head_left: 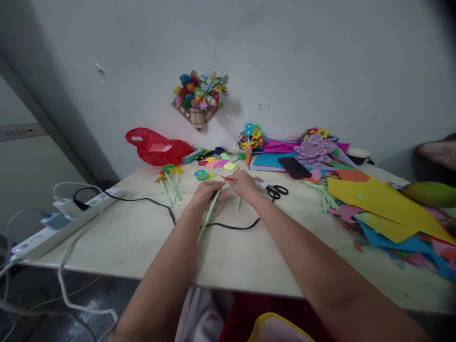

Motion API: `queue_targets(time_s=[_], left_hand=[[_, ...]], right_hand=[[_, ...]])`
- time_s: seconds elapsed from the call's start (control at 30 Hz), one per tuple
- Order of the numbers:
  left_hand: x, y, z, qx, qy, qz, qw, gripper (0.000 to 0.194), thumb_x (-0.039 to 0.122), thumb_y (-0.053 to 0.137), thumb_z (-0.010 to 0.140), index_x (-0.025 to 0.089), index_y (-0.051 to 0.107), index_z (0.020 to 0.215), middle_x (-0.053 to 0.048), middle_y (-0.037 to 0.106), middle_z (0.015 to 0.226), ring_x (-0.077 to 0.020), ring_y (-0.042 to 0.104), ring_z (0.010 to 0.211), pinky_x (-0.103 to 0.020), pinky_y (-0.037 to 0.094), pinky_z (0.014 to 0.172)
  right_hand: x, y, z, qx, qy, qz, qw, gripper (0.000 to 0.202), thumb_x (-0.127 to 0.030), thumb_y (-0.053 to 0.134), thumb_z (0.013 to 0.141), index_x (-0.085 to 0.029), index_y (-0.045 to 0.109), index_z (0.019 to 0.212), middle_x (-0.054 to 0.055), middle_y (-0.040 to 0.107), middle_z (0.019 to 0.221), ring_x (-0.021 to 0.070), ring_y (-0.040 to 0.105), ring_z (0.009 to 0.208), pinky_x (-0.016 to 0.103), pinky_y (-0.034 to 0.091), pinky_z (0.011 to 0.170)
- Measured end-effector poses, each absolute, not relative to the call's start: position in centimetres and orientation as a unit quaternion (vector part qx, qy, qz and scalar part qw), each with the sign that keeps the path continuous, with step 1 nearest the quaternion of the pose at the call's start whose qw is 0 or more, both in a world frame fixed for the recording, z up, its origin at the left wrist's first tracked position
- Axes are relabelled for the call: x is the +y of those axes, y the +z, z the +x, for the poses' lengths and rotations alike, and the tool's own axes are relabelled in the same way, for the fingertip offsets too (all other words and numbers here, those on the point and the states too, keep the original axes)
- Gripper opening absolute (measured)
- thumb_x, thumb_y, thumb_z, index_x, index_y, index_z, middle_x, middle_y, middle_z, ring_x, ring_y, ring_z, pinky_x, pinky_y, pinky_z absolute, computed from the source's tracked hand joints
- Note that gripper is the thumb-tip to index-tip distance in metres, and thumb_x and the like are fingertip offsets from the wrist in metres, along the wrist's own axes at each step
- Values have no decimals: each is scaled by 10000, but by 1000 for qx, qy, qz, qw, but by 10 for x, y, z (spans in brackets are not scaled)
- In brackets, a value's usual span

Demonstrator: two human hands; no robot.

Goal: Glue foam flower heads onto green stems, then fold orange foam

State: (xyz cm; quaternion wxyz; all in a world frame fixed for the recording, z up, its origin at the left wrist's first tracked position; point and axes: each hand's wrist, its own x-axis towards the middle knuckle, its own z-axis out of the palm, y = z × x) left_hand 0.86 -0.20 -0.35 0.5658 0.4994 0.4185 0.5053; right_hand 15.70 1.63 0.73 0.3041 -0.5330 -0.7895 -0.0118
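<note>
Over the middle of the table, my left hand is closed on a light green paper strip, whose long end hangs down toward me. Close beside it, my right hand is pinched on a thin, pointed orange piece; what exactly it is cannot be made out. The fingertips of both hands nearly meet at the strip's upper end. Just beyond them lie blue and green paper flowers. Black-handled scissors rest to the right of my right hand. Paper flowers on pale green stems lie to the left.
A black cable crosses the table beneath my hands. On the left edge sits a power strip. A red plastic bag is at the back; a phone, yellow foam sheets and a green mango-like fruit lie right.
</note>
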Motion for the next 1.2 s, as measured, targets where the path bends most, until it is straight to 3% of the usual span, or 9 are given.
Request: queue_targets(time_s=[0.7,1.2], left_hand=[[-2,-4,7,398,496,531,560,191,210,652,584,132,558,731,-4,574,487,-80,457,354,-195,345,364],[-1,-5,8,407,508,517,555,161,161,636,555,135,518,662,-3,581,462,-91,473,348,-197,370,356]], right_hand=[[19,6,158,-810,1,-511,289,284,-268,445,812,-267,671,983,35,639,939,200,493,927,289,378,755],[20,1,161,-816,-37,-457,352,373,-160,525,704,-232,624,1056,46,586,1071,227,442,986,366,338,858]])
